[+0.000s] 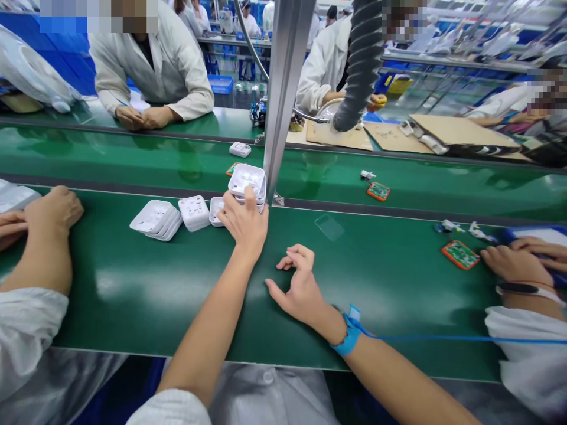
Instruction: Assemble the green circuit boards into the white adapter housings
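My left hand [245, 221] is closed round a stack of white plastic housings [247, 180] beside the metal post. Just left of it lie a small white housing [217, 211], a white housing with slots [194, 213] and another leaning stack of white housings [156, 219]. My right hand [296, 283], with a blue strap at the wrist, hovers over the green table [177, 307], fingers curved and apart, holding nothing. A clear thin plate [329, 227] lies beyond it.
A metal post [286, 88] rises behind the stack, with a grey hose [364, 65] hanging to its right. On the belt [199, 165] lie a white housing [240, 149] and a circuit board [378, 190]. Other people's hands rest at both sides; another board [460, 254] lies right.
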A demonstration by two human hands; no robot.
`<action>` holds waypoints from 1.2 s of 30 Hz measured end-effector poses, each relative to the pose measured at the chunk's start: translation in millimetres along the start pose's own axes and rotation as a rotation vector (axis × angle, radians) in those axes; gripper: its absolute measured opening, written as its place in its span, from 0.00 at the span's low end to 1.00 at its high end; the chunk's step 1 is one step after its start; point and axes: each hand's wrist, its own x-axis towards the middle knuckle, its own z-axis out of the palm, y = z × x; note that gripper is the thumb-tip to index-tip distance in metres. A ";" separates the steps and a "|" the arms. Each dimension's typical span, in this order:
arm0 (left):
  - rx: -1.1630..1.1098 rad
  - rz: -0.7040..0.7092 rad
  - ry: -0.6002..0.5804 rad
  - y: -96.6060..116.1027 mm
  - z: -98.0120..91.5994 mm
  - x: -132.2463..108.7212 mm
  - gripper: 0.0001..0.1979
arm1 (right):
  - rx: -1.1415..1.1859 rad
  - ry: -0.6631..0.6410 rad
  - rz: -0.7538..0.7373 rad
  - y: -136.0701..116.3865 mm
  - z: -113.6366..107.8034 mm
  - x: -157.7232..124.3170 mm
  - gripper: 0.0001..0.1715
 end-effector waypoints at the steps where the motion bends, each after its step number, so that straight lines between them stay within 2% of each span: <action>1: -0.008 -0.005 0.017 0.1 3.1 -1.8 0.31 | 0.002 -0.007 0.005 0.2 -0.1 0.1 0.44; 5: -0.078 0.024 0.113 -3.7 8.9 -2.5 0.29 | 0.008 -0.011 0.049 2.8 0.6 1.3 0.43; 10: -0.202 0.091 0.203 -8.7 5.6 5.6 0.24 | 0.034 -0.012 0.063 4.3 4.2 3.9 0.43; 14: -0.290 0.127 0.283 -15.2 5.9 -1.3 0.26 | 0.018 -0.008 0.066 4.2 1.8 5.5 0.43; 16: -0.323 0.221 0.339 -21.4 5.5 -15.5 0.25 | -0.026 0.027 0.078 11.4 -7.1 10.7 0.41; 17: -0.338 0.323 0.322 -25.0 4.4 -24.4 0.23 | -0.055 0.056 0.095 18.7 -14.3 15.9 0.38; 18: -0.353 0.474 0.260 -28.5 2.5 -33.7 0.20 | -0.089 0.090 0.121 29.2 -23.5 23.3 0.34; 19: -0.363 0.669 0.112 -31.6 0.0 -42.4 0.16 | -0.124 0.126 0.156 42.9 -34.7 33.3 0.28; 21: -0.341 1.059 -0.264 -35.2 -5.9 -55.0 0.10 | -0.215 0.180 0.250 78.9 -62.0 60.4 0.15; 22: -0.310 1.163 -0.411 -35.4 -8.8 -58.3 0.08 | -0.271 0.197 0.307 100.0 -77.3 76.7 0.12; 23: -0.273 1.199 -0.509 -34.6 -11.2 -59.6 0.09 | -0.346 0.195 0.404 121.8 -92.9 94.0 0.12; 24: -0.240 1.182 -0.558 -33.2 -13.0 -59.3 0.10 | -0.415 0.182 0.508 143.4 -108.2 111.2 0.12; 26: -0.201 1.106 -0.584 -29.9 -15.0 -56.4 0.13 | -0.498 0.157 0.642 182.0 -134.7 142.3 0.18; 29: -0.221 1.107 -0.616 -27.8 -14.8 -52.4 0.12 | -0.574 0.100 0.792 220.8 -155.1 171.4 0.34; 31: -0.281 1.093 -0.656 -28.8 -13.4 -51.1 0.10 | -0.591 0.050 0.842 233.5 -155.1 179.2 0.41; 33: -0.414 1.014 -0.724 -30.7 -10.7 -49.1 0.08 | -0.596 0.003 0.850 237.8 -149.2 182.6 0.43; 35: -0.664 0.824 -0.833 -32.5 -6.8 -44.9 0.11 | -0.602 -0.027 0.832 234.3 -142.0 185.7 0.47; 36: -0.830 0.669 -0.907 -33.3 -4.7 -41.8 0.13 | -0.606 -0.033 0.820 229.4 -138.2 187.3 0.50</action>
